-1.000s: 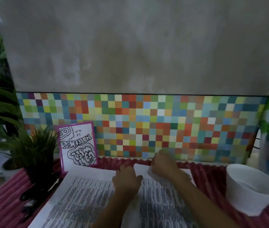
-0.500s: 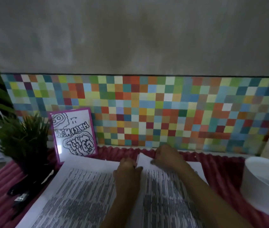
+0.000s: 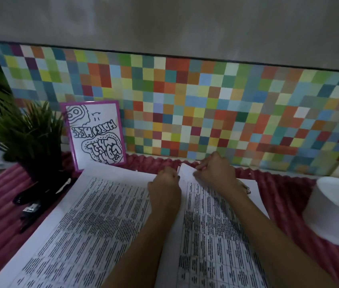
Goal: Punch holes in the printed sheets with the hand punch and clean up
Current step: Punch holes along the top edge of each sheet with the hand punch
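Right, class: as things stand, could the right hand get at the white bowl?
Probably yes. The white bowl stands on the red cloth right of the printed sheets, nothing between it and the right hand, though that hand pinches a sheet's edge.

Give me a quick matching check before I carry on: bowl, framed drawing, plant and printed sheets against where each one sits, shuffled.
Things:
1. bowl
2. framed drawing
3. plant
4. printed sheets

Places:
A. leaning on the tiled wall
B. spread across the middle of the red cloth
C. far left, in a dark pot
D. right side of the cloth

Pairs: 1-D, 2-A, 3-C, 4-B
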Motion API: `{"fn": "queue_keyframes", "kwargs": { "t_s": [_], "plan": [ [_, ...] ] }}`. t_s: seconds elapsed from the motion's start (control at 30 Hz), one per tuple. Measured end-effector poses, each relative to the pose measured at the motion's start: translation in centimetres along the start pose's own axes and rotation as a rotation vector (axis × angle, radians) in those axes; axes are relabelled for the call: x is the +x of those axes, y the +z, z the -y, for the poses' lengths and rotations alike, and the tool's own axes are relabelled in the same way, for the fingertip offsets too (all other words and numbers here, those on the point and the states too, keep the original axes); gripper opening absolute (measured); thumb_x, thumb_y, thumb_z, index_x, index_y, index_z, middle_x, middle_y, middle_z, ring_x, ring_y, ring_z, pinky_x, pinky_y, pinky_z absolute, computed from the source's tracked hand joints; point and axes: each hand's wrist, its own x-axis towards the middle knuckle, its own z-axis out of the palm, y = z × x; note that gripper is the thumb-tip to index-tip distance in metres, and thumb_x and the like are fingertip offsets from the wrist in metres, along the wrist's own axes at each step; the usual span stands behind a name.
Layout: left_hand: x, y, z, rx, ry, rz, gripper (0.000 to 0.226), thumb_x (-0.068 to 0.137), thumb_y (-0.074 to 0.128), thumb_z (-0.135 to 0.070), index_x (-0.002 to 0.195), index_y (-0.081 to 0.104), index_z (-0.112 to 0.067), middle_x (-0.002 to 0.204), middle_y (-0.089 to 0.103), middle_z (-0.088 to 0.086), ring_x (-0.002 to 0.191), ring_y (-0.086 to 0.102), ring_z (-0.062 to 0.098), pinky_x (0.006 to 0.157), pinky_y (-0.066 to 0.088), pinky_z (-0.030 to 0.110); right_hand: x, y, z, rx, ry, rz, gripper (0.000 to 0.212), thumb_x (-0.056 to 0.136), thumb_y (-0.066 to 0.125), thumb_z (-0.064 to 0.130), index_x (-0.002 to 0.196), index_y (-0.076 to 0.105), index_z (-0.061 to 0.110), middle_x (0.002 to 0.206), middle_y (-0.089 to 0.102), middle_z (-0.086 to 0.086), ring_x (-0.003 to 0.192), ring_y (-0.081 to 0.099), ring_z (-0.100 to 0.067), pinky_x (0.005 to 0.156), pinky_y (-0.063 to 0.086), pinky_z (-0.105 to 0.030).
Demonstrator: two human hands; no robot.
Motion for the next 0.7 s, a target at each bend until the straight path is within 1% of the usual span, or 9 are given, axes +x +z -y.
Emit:
{"fn": "queue_keyframes", "kwargs": {
  "t_s": [0.03, 0.1, 0.23, 0.3, 0.37, 0.47, 0.53, 0.63, 0.7],
  "plan": [
    [-0.03, -0.03, -0.06, 0.051, 0.018, 0.008, 0.017, 0.096, 0.053, -0.018, 0.102, 0.067, -0.010, 0.098, 0.067, 0.009, 0.090, 0.062, 0.029, 0.087, 0.045, 0.040, -0.26, 0.11, 0.03, -0.027, 0.001, -0.024, 0.024, 0.071, 0.079, 0.029, 0.060, 0.058, 0.027, 0.104, 0.061, 0.000, 0.104, 0.055, -0.026, 0.091, 0.048, -0.047],
    [-0.03, -0.09, -0.13, 0.127, 0.036, 0.028, 0.023, 0.096, 0.056, -0.023, 0.113, 0.068, -0.011, 0.110, 0.065, 0.009, 0.100, 0.060, 0.027, 0.089, 0.038, 0.036, -0.62, 0.32, 0.07, -0.099, -0.021, -0.057, 0.018, 0.073, 0.078, 0.029, 0.070, 0.065, 0.018, 0.108, 0.059, 0.000, 0.108, 0.051, -0.026, 0.093, 0.045, -0.046],
    [0.15, -0.05, -0.04, 0.145, 0.028, 0.029, 0.024, 0.093, 0.062, -0.024, 0.111, 0.069, -0.011, 0.115, 0.064, 0.007, 0.100, 0.061, 0.024, 0.091, 0.038, 0.036, -0.62, 0.63, -0.27, -0.143, -0.058, -0.046, 0.016, 0.076, 0.078, 0.031, 0.077, 0.072, 0.017, 0.117, 0.056, 0.001, 0.113, 0.047, -0.025, 0.097, 0.041, -0.046],
    [0.18, -0.03, -0.04, 0.119, 0.038, 0.016, 0.019, 0.090, 0.065, -0.021, 0.104, 0.071, -0.010, 0.112, 0.065, 0.006, 0.096, 0.062, 0.023, 0.090, 0.041, 0.037, -0.59, 0.63, -0.32, -0.136, -0.074, -0.026, 0.012, 0.079, 0.076, 0.032, 0.085, 0.076, 0.021, 0.121, 0.055, 0.000, 0.116, 0.046, -0.026, 0.099, 0.039, -0.046],
    [0.15, 0.04, -0.16, 0.064, 0.063, 0.008, 0.011, 0.088, 0.066, -0.014, 0.098, 0.071, -0.009, 0.106, 0.067, 0.006, 0.089, 0.062, 0.021, 0.088, 0.046, 0.040, -0.56, 0.61, -0.34, -0.129, -0.086, -0.012, 0.011, 0.081, 0.074, 0.032, 0.089, 0.075, 0.023, 0.123, 0.054, -0.001, 0.118, 0.046, -0.027, 0.099, 0.039, -0.045],
    [0.05, 0.07, -0.30, 0.011, 0.086, 0.008, 0.003, 0.087, 0.066, -0.010, 0.089, 0.067, -0.012, 0.091, 0.069, 0.004, 0.080, 0.062, 0.020, 0.082, 0.050, 0.042, -0.49, 0.34, -0.39, -0.083, -0.096, -0.032, 0.005, 0.082, 0.073, 0.029, 0.084, 0.072, 0.025, 0.117, 0.055, -0.001, 0.116, 0.047, -0.027, 0.097, 0.042, -0.046],
    [0.15, 0.06, -0.24, -0.032, 0.085, -0.002, 0.006, 0.086, 0.065, -0.007, 0.083, 0.064, -0.012, 0.078, 0.067, 0.002, 0.072, 0.061, 0.020, 0.075, 0.052, 0.041, -0.31, 0.34, -0.62, -0.049, -0.102, -0.024, 0.003, 0.082, 0.072, 0.027, 0.085, 0.071, 0.026, 0.115, 0.056, -0.001, 0.114, 0.048, -0.026, 0.096, 0.043, -0.047],
    [0.25, 0.09, -0.03, -0.062, 0.093, 0.003, 0.010, 0.086, 0.065, -0.003, 0.081, 0.062, -0.011, 0.074, 0.065, 0.004, 0.070, 0.060, 0.022, 0.069, 0.052, 0.040, -0.10, 0.27, -0.46, -0.051, -0.109, 0.131, 0.030, 0.077, 0.063, 0.023, 0.104, 0.073, 0.029, 0.117, 0.062, -0.001, 0.110, 0.055, -0.028, 0.096, 0.046, -0.049],
    [0.23, 0.31, 0.11, -0.046, 0.101, -0.007, 0.011, 0.085, 0.064, -0.001, 0.080, 0.062, -0.011, 0.074, 0.064, 0.005, 0.071, 0.058, 0.023, 0.068, 0.051, 0.041, 0.05, 0.18, -0.19, -0.053, -0.089, 0.213, 0.036, 0.071, 0.062, 0.021, 0.103, 0.075, 0.029, 0.100, 0.069, 0.001, 0.098, 0.062, -0.029, 0.094, 0.049, -0.051]
  ]
}}
